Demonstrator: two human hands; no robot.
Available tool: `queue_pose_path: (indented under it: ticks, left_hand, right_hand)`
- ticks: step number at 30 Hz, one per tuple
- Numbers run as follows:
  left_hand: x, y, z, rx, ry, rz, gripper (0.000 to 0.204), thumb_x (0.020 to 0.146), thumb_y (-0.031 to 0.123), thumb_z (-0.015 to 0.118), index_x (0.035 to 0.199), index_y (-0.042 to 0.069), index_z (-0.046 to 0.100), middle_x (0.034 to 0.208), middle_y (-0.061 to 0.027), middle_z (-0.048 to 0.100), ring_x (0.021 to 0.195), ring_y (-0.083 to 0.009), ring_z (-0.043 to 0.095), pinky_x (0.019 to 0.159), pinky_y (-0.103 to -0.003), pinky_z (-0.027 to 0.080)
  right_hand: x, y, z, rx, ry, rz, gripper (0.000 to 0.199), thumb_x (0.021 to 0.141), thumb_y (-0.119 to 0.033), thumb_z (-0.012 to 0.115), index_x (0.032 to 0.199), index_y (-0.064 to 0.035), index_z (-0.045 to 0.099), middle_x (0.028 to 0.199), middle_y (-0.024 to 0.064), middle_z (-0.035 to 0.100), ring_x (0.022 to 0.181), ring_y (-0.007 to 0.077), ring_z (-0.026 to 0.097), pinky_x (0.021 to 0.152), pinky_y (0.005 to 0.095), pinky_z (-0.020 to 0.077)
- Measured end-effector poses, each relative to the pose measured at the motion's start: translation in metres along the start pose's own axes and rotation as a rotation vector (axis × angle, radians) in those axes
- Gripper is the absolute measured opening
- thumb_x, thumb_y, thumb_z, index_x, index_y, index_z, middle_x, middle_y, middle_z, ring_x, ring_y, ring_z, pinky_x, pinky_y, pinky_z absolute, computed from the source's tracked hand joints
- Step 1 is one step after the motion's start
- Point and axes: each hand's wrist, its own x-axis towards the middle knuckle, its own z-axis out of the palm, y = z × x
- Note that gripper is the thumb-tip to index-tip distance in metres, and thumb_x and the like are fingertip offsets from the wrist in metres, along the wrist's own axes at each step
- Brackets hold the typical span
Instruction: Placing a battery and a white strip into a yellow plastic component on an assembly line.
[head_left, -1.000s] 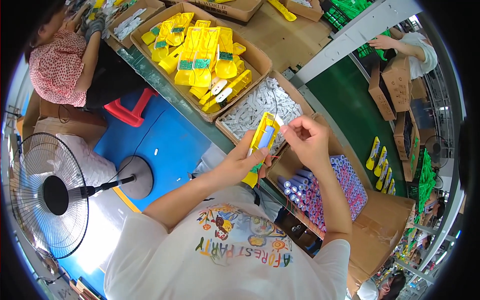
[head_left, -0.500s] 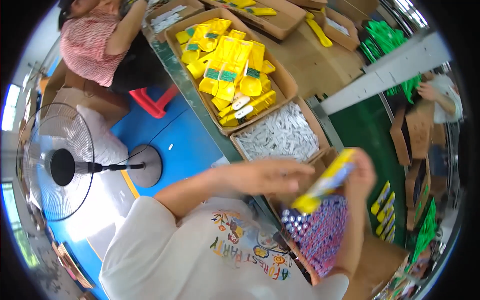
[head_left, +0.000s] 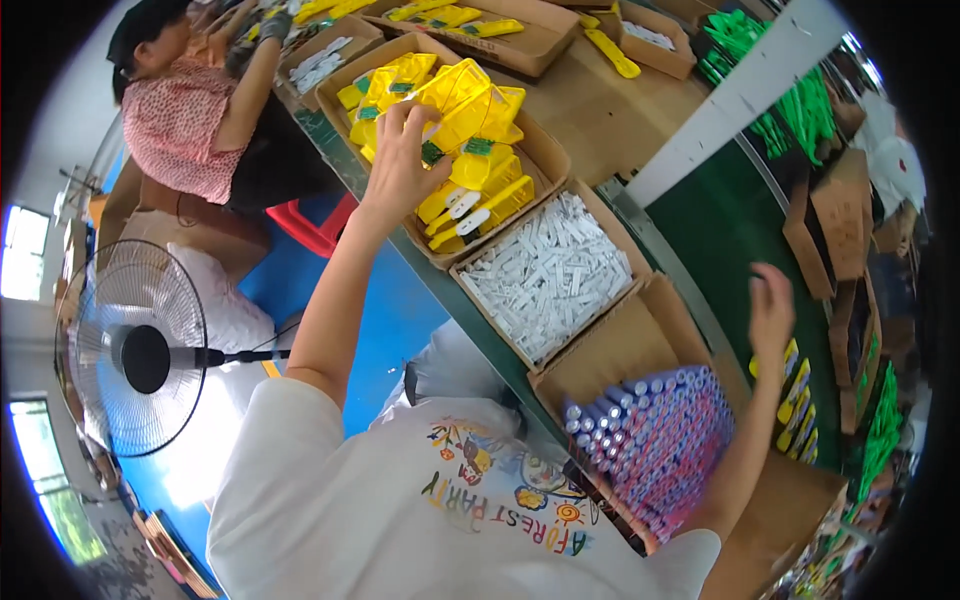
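My left hand (head_left: 402,160) is in a cardboard box (head_left: 548,160) heaped with yellow plastic housings (head_left: 465,105). Its fingers and thumb are bent around one housing, where a small green circuit board shows between them. Off to the right, my right hand (head_left: 772,308) hangs over the green conveyor belt (head_left: 712,235), slightly blurred, fingers apart and nothing seen in them. Just below it, several yellow pieces (head_left: 793,410) lie in a row on the belt. Batteries with purple-blue wrapping (head_left: 655,435) fill a box in front of me.
Small white plastic parts (head_left: 550,275) fill the box between housings and batteries. A grey metal beam (head_left: 740,100) crosses the belt. More trays with yellow parts (head_left: 500,28) stand at the back. A person (head_left: 195,110) works at the far left; a fan (head_left: 145,358) stands at left.
My left hand has moved up and away into the box of housings. My right hand has let go of the yellow piece it held over the batteries and shifted right over the belt.
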Motion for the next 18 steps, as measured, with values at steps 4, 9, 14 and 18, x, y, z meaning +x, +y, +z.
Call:
queue_pose_path:
  ticks: [4,9,14,18]
  left_hand:
    - [0.01,-0.001,0.0,-0.034,-0.192,0.026,0.055,0.067,0.008,0.075,0.116,0.008,0.05,0.112,-0.0162,0.048,0.11,-0.0379,0.045,0.094,-0.045,0.043]
    - [0.045,-0.025,-0.013,0.095,-0.461,0.291,0.061,0.067,0.004,0.076,0.123,0.009,0.05,0.11,-0.0151,0.051,0.108,-0.0359,0.048,0.094,-0.042,0.044]
    - [0.061,-0.039,-0.026,-0.196,-0.604,0.2,0.061,0.075,0.007,0.073,0.131,0.008,0.048,0.125,-0.0123,0.052,0.113,-0.0297,0.053,0.096,-0.035,0.045]
    - [0.054,-0.027,-0.034,-0.206,-0.286,0.352,0.055,0.083,0.01,0.065,0.133,0.008,0.045,0.127,-0.0167,0.054,0.112,-0.0305,0.057,0.092,-0.037,0.048]
  right_hand:
    - [-0.027,-0.146,0.005,0.234,-0.268,-0.161,0.016,0.087,-0.007,0.06,0.101,-0.0026,0.063,0.115,0.0127,0.059,0.109,0.0313,0.056,0.092,0.0354,0.0446]
    - [-0.05,-0.182,-0.001,0.295,-0.383,-0.154,0.018,0.085,-0.006,0.062,0.102,-0.0019,0.063,0.114,0.0124,0.059,0.107,0.0329,0.056,0.092,0.0367,0.0452]
    - [-0.066,-0.185,-0.009,0.315,-0.413,-0.081,0.017,0.085,-0.005,0.061,0.101,-0.001,0.063,0.109,0.0132,0.061,0.101,0.0315,0.059,0.084,0.0354,0.0486]
    - [-0.075,-0.19,-0.007,0.398,-0.47,-0.009,0.016,0.086,-0.006,0.061,0.101,-0.0006,0.064,0.101,0.0133,0.063,0.093,0.0294,0.063,0.077,0.0333,0.0506]
